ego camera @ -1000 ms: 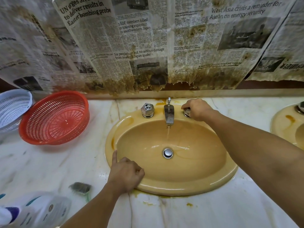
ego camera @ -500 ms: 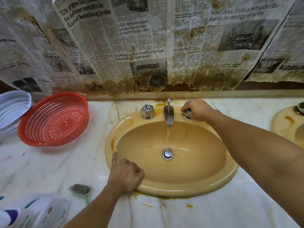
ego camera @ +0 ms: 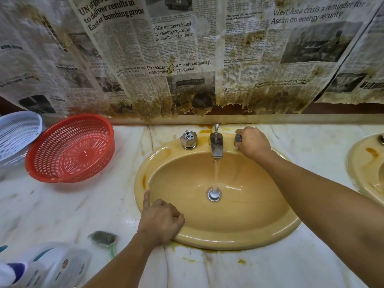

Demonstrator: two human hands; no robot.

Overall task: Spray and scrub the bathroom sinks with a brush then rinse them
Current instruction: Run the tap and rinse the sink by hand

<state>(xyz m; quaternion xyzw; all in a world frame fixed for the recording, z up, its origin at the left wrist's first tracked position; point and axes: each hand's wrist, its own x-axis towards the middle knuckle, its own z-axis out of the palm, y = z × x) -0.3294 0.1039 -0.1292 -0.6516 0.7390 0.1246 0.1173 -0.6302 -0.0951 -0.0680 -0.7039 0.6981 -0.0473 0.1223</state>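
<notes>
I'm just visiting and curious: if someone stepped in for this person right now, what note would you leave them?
Right hand: grip on the right tap handle; water runs from the spout into the yellow sink.
Left hand: rests on the sink's front-left rim, index finger straight, holding nothing.
Brush and white bottle sit on the counter at left, unheld.
Done: tap open. Scrubbing: cannot tell; an orange stain shows on the left rim.
Left: rinse this sink, then the stained second sink at right.
</notes>
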